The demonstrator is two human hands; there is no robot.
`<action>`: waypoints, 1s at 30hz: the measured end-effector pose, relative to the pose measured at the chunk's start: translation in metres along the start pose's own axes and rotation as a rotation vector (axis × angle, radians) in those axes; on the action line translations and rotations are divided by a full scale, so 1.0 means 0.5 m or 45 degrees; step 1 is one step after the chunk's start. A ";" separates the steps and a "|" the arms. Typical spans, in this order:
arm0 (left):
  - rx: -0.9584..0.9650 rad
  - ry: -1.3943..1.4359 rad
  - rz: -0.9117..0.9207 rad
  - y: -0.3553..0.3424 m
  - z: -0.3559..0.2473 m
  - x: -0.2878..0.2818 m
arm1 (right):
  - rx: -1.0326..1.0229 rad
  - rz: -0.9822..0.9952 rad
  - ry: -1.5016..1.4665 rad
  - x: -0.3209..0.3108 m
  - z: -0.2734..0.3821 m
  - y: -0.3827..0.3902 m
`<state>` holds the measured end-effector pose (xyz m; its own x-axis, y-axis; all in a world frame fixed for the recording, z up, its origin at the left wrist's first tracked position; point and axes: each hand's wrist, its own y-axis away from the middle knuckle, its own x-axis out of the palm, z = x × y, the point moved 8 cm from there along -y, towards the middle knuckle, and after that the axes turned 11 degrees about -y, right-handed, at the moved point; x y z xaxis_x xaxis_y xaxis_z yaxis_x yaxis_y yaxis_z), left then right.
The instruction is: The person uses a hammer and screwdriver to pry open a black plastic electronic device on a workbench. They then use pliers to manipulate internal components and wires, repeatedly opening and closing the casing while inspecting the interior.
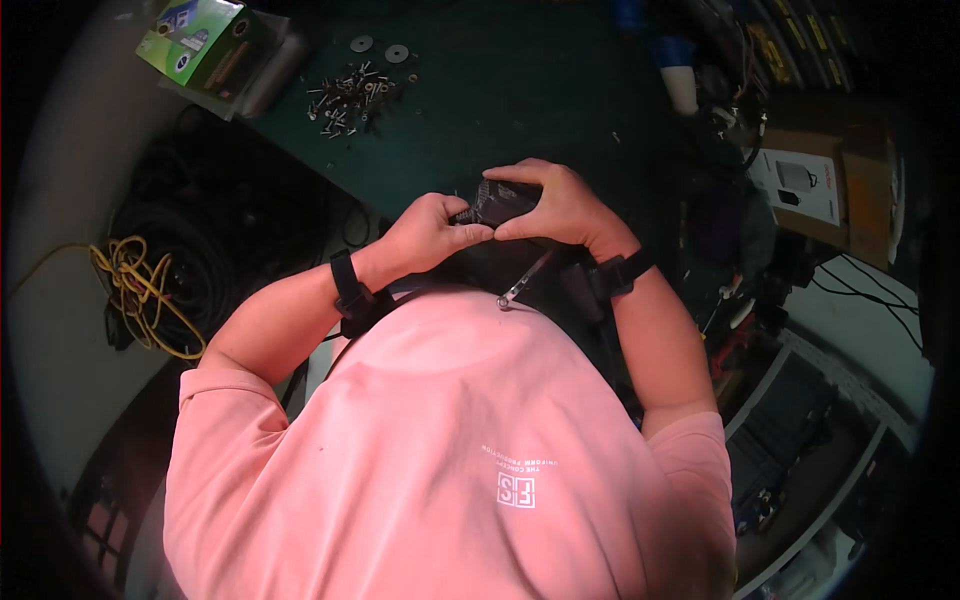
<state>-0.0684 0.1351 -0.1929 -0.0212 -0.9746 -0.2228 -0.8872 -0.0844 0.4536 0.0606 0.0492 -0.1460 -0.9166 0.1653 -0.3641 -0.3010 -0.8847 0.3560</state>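
Over the near edge of the dark green table [430, 160], both hands hold a small black block-shaped thing [505, 205] with pale markings; its exact kind is unclear. My left hand [432, 235] pinches its left end between thumb and fingers. My right hand [558, 205] is curled round its right side, fingers on the far edge and thumb on the near edge. Just below, a metal tool with a round end [508, 298], resembling a wrench, lies near my shirt front. What its far end rests on is hidden in shadow.
Loose screws and small hardware [350, 98] lie in a pile beyond my hands, beside two flat washers [397, 53]. A green box [208, 48] stands at far left. A cardboard box [862, 180] sits right, and a yellow cord [135, 290] lies coiled at left.
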 end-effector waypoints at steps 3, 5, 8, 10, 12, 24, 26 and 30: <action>0.028 -0.004 -0.130 0.012 -0.013 -0.004 | 0.067 0.003 -0.044 0.001 -0.004 -0.002; 0.033 -0.082 -0.187 0.021 -0.020 -0.006 | 0.067 -0.009 -0.011 0.000 -0.010 -0.003; 0.022 -0.238 -0.266 0.030 -0.030 -0.014 | 0.080 -0.003 -0.036 -0.001 -0.012 -0.008; -0.003 -0.305 -0.294 0.034 -0.041 -0.016 | 0.081 -0.001 -0.074 -0.002 -0.015 -0.008; -0.048 -0.324 -0.298 0.040 -0.051 -0.016 | 0.070 -0.005 -0.115 0.000 -0.026 -0.009; 0.030 -0.633 -0.631 0.081 -0.073 0.003 | -0.008 -0.092 0.064 -0.001 0.010 0.009; -0.062 -0.492 -0.551 0.085 -0.074 0.008 | -0.020 -0.109 0.078 0.000 0.008 0.011; -0.120 -0.343 -0.553 0.094 -0.075 0.030 | -0.036 -0.107 0.064 -0.001 0.003 0.007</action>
<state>-0.0932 0.1089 -0.1427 0.2107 -0.7585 -0.6167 -0.7954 -0.4997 0.3429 0.0596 0.0466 -0.1435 -0.8738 0.2179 -0.4348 -0.3680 -0.8808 0.2980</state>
